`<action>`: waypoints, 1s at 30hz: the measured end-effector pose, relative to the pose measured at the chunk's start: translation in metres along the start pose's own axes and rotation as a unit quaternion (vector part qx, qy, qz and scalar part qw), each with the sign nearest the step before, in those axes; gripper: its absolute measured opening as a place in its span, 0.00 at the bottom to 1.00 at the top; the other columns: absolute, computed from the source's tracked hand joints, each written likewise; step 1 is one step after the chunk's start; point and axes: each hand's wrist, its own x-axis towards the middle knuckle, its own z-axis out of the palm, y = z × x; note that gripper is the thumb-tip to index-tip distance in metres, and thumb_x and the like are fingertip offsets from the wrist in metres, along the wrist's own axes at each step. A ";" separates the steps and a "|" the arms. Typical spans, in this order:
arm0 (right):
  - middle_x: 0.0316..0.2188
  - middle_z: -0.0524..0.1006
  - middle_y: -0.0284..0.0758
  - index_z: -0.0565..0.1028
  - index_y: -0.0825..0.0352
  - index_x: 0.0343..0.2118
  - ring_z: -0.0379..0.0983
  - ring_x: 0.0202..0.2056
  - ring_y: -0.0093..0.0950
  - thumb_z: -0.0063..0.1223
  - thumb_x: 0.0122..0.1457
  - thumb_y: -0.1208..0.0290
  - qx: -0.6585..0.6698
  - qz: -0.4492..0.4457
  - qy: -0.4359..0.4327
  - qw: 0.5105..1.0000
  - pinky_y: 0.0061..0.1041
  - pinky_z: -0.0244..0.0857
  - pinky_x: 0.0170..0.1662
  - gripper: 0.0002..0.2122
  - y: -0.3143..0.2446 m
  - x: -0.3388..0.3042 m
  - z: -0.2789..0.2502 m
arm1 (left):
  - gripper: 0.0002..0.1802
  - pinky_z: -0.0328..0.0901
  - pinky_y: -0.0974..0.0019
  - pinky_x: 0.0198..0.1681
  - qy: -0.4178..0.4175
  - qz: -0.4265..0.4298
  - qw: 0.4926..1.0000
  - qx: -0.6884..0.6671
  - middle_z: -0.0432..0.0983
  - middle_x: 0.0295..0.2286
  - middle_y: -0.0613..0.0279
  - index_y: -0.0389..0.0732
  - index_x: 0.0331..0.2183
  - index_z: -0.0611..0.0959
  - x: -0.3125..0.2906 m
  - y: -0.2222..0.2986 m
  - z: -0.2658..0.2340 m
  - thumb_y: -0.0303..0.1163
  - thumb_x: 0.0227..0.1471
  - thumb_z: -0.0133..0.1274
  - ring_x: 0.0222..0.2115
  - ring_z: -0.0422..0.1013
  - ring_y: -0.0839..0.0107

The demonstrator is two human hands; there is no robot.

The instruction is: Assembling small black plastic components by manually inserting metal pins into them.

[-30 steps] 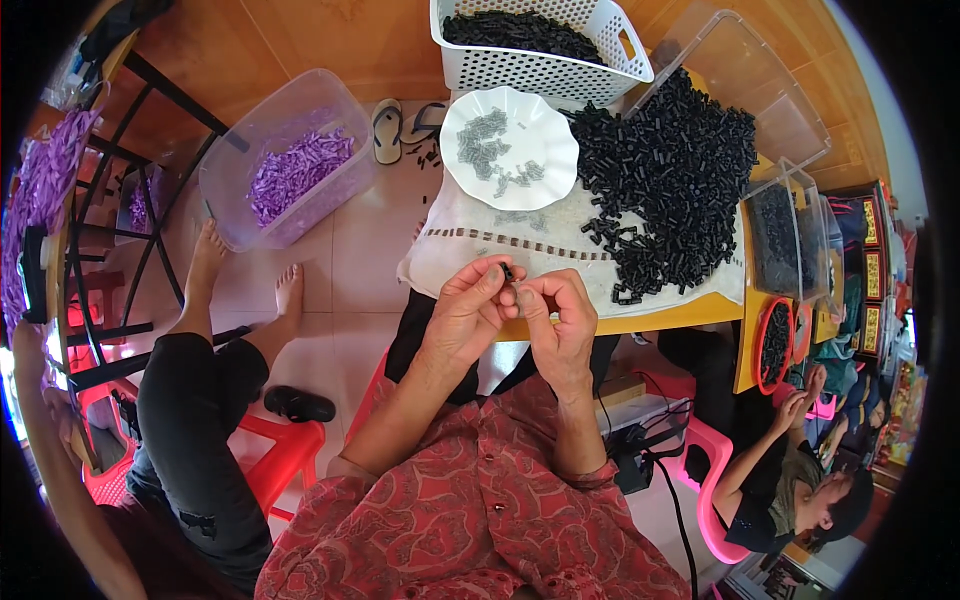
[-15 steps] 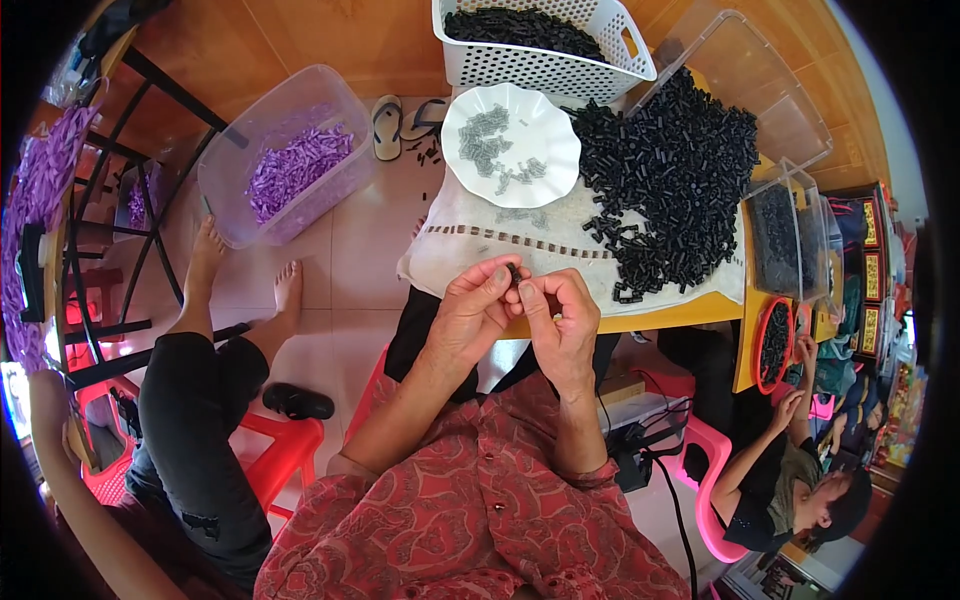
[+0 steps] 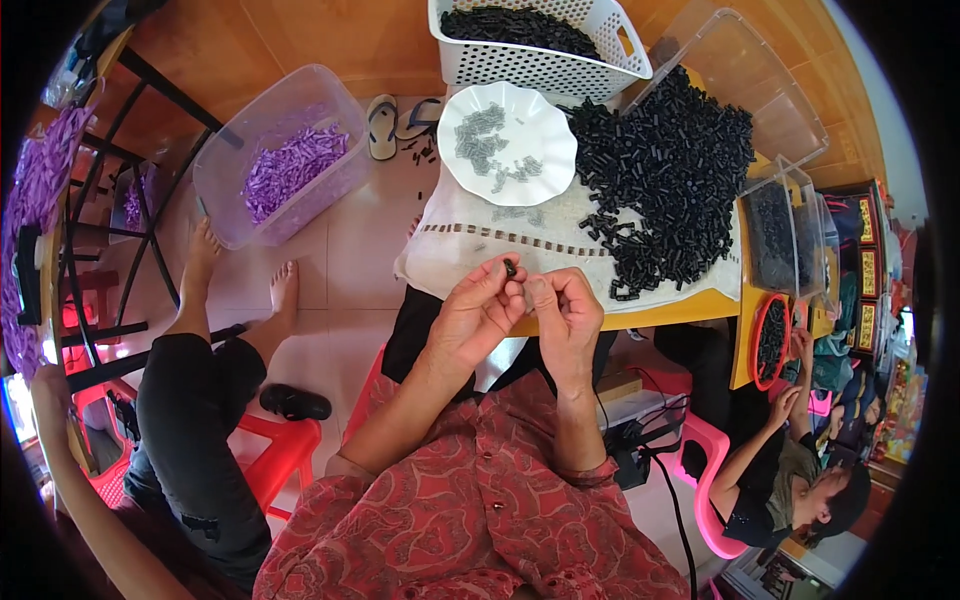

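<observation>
My left hand [image 3: 474, 312] pinches a small black plastic piece [image 3: 510, 268] between thumb and forefinger, just past the table's near edge. Close beside it, my right hand [image 3: 566, 325] has its thumb pressed on the bent forefinger; whatever lies between them is too small or hidden to make out. Beyond my hands, a white scalloped plate [image 3: 552, 122] carries small clear pieces [image 3: 480, 140]. To its right spreads a large heap of short black pieces [image 3: 665, 190]. Both rest on a whitish cloth [image 3: 450, 262] with a brown dashed stripe.
A white perforated basket [image 3: 540, 75] of black pieces stands at the back. Clear boxes [image 3: 790, 225] and a red-rimmed tray [image 3: 770, 345] line the right side. On the floor at left sits a tub [image 3: 215, 190] of purple pieces. People sit on both sides.
My right hand's fingertips have drawn slightly apart from the black piece, which stays in my left fingers. The left fingers have loosened a little below it.
</observation>
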 end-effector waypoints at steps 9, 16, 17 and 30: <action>0.25 0.71 0.34 0.74 0.70 0.28 0.68 0.21 0.21 0.55 0.56 0.75 -0.094 -0.034 0.004 0.995 0.19 0.61 0.24 0.05 0.000 -0.008 -0.015 | 0.11 0.70 0.71 0.41 0.050 0.002 0.997 0.056 0.74 0.35 0.56 0.33 0.41 0.75 0.000 0.003 0.002 0.27 0.56 0.50 0.34 0.73 0.74; 0.26 0.71 0.38 0.74 0.70 0.30 0.70 0.24 0.31 0.55 0.53 0.79 -0.239 -0.075 0.090 0.964 0.25 0.64 0.26 0.03 0.023 -0.001 -0.046 | 0.12 0.70 0.68 0.42 0.037 -0.004 0.994 0.098 0.75 0.37 0.54 0.32 0.42 0.75 0.001 -0.004 -0.001 0.26 0.56 0.49 0.34 0.73 0.72; 0.27 0.71 0.39 0.74 0.70 0.31 0.71 0.26 0.34 0.54 0.52 0.80 -0.281 -0.106 0.114 0.947 0.27 0.65 0.28 0.03 0.028 0.004 -0.052 | 0.13 0.70 0.68 0.42 0.041 -0.004 0.994 0.106 0.75 0.37 0.54 0.32 0.43 0.75 0.001 -0.005 -0.001 0.25 0.55 0.49 0.35 0.73 0.71; 0.30 0.72 0.41 0.74 0.67 0.34 0.72 0.28 0.40 0.53 0.50 0.81 -0.382 -0.052 0.183 0.904 0.33 0.67 0.30 0.08 0.038 0.004 -0.099 | 0.14 0.70 0.68 0.41 0.047 0.012 0.990 0.131 0.72 0.38 0.51 0.31 0.45 0.73 -0.001 -0.006 0.003 0.23 0.56 0.47 0.34 0.72 0.71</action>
